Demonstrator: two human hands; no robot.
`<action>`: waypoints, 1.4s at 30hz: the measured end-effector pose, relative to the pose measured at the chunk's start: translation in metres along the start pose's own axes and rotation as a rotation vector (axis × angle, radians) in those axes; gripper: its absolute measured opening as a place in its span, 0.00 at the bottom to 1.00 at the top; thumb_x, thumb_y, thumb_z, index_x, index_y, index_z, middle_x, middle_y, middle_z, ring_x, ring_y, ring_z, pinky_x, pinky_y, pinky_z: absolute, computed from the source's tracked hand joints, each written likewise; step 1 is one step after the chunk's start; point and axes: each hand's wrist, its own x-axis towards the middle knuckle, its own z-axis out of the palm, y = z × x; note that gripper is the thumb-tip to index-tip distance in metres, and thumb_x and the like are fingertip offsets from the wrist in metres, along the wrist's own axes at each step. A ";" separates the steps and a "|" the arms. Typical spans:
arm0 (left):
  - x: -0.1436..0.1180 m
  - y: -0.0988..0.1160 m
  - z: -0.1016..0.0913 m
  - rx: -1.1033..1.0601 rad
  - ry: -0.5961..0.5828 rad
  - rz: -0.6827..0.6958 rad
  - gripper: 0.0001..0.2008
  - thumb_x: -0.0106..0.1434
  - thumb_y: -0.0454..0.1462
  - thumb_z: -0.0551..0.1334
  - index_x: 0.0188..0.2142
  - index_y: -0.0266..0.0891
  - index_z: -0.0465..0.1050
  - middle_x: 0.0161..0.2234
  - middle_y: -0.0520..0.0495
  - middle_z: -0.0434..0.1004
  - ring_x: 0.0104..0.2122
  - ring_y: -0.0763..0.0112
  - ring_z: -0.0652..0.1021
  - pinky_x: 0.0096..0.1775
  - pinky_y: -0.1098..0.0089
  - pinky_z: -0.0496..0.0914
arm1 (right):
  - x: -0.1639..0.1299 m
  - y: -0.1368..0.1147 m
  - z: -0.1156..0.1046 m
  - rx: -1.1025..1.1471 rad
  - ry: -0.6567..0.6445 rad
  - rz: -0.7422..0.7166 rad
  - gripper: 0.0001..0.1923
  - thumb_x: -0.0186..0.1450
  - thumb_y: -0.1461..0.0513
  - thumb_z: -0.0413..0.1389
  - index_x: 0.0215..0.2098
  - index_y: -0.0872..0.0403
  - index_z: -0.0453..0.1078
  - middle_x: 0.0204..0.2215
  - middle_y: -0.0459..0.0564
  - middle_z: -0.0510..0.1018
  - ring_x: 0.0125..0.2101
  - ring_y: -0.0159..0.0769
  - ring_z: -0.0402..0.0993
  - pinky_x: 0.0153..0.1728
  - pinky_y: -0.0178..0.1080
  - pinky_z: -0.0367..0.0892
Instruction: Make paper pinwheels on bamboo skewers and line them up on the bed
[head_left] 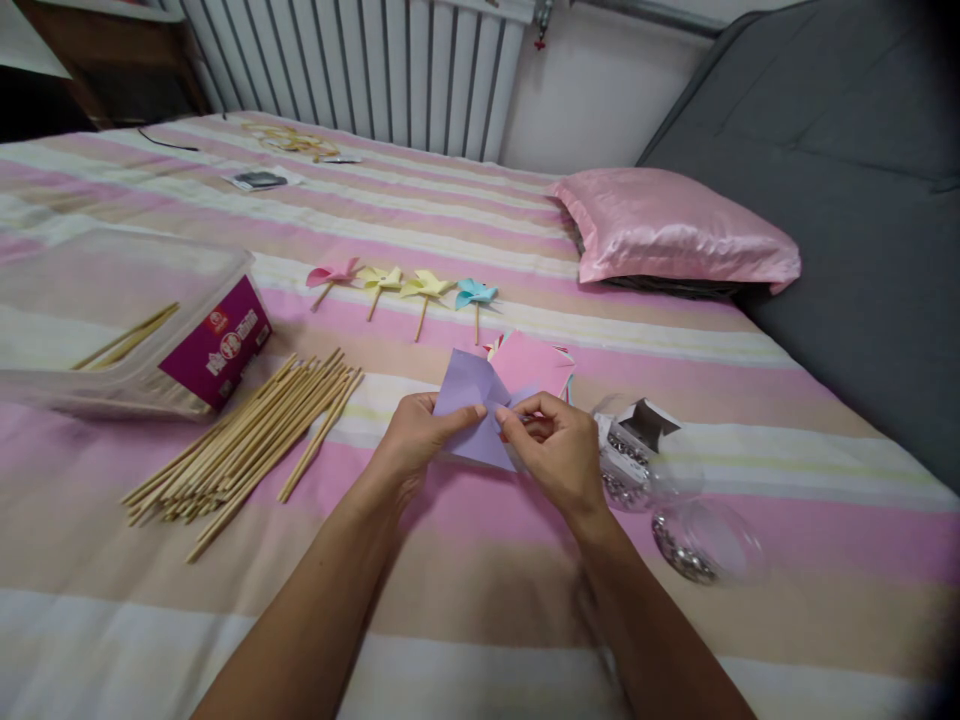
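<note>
Striped in pink, cream and tan, the bed cover [465, 600] fills most of the view, with a white radiator [360, 70] behind it and a shiny pink pillow [675, 230] against a grey sofa back [847, 200].

Both hands meet in the middle, just above the bed. The left hand [412, 440] holds the purple paper [469, 385] from the left side, its grip pressed together, with the thumb on top of the sheet and the other fingers under it. The right hand [559, 450] pinches the same paper at its middle, thumb and first finger closed on a fold. The paper is lifted a little and tilts toward the camera.

Right behind the purple paper lie pink paper sheets [536, 365], flat on the bed. Farther back, four small paper pinwheels [409, 285] on sticks lie in a row: pink, yellow, yellow and blue.

To the left, a bundle of wooden sticks [247, 440] lies spread on the bed. Beside it sits a clear plastic box [112, 320] with a purple label and a few sticks inside.

Near the right hand are clear little containers [690, 540] that seem to hold small shiny pins or beads, though they are too blurry to be sure.
</note>
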 end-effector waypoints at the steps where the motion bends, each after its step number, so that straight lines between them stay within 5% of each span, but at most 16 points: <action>1: 0.000 0.000 0.000 0.002 -0.005 0.002 0.14 0.41 0.38 0.72 0.26 0.30 0.78 0.22 0.46 0.78 0.21 0.72 0.75 0.26 0.73 0.67 | 0.000 0.000 0.000 -0.003 0.003 -0.001 0.12 0.57 0.55 0.58 0.24 0.55 0.68 0.20 0.48 0.77 0.21 0.34 0.75 0.23 0.32 0.66; 24: 0.002 -0.004 0.002 0.027 0.002 0.023 0.12 0.42 0.37 0.71 0.25 0.30 0.77 0.20 0.47 0.76 0.20 0.73 0.73 0.25 0.74 0.65 | -0.001 -0.001 0.003 -0.034 0.027 -0.072 0.09 0.55 0.59 0.60 0.22 0.55 0.66 0.17 0.43 0.71 0.17 0.27 0.68 0.18 0.30 0.62; 27: 0.002 -0.003 0.003 -0.013 0.008 0.007 0.12 0.41 0.36 0.70 0.26 0.30 0.77 0.21 0.47 0.76 0.20 0.73 0.73 0.26 0.74 0.66 | -0.003 -0.001 0.006 0.054 0.082 -0.117 0.10 0.54 0.60 0.60 0.31 0.53 0.64 0.22 0.42 0.72 0.20 0.28 0.70 0.20 0.30 0.64; 33: -0.002 -0.001 0.005 -0.051 -0.059 0.008 0.12 0.43 0.37 0.70 0.28 0.31 0.77 0.23 0.46 0.77 0.23 0.73 0.74 0.28 0.74 0.66 | -0.004 0.001 0.012 0.317 0.080 -0.045 0.36 0.54 0.63 0.60 0.56 0.48 0.47 0.28 0.44 0.75 0.26 0.32 0.73 0.29 0.36 0.70; 42: -0.002 -0.005 0.005 0.007 -0.152 0.032 0.14 0.45 0.37 0.70 0.33 0.33 0.78 0.27 0.46 0.78 0.28 0.69 0.76 0.33 0.71 0.68 | 0.003 0.007 0.010 0.459 0.055 0.112 0.37 0.51 0.63 0.61 0.56 0.52 0.52 0.24 0.42 0.72 0.23 0.32 0.71 0.26 0.36 0.70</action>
